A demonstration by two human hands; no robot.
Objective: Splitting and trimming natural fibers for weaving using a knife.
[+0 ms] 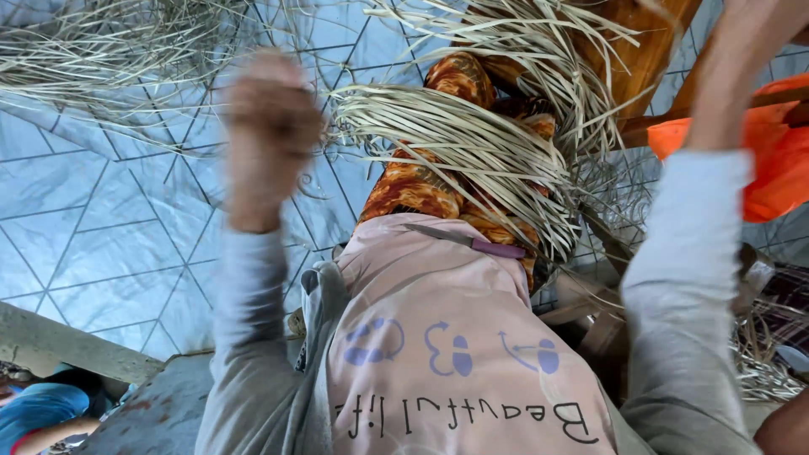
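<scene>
Two hands up, both motion-blurred. Left hand (pixel 270 139) looks curled into a loose fist over the tiled floor (pixel 93 211); can't tell if it grips anything. Right hand is cut off by the top edge, only the forearm and grey sleeve (pixel 687 253) show, grip state unknown. Between the arms: bundle of dried straw strips (pixel 459 147) draped across the lap, over patterned orange cloth (pixel 409 185). Purple-handled knife (pixel 472 243) lies on the pink shirt (pixel 455 337) just below the bundle.

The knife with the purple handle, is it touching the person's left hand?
Apart. The head view shows the knife lying on the lap at the edge of the pink shirt, while the blurred left hand is raised over the tiled floor, with clear space between.
</scene>
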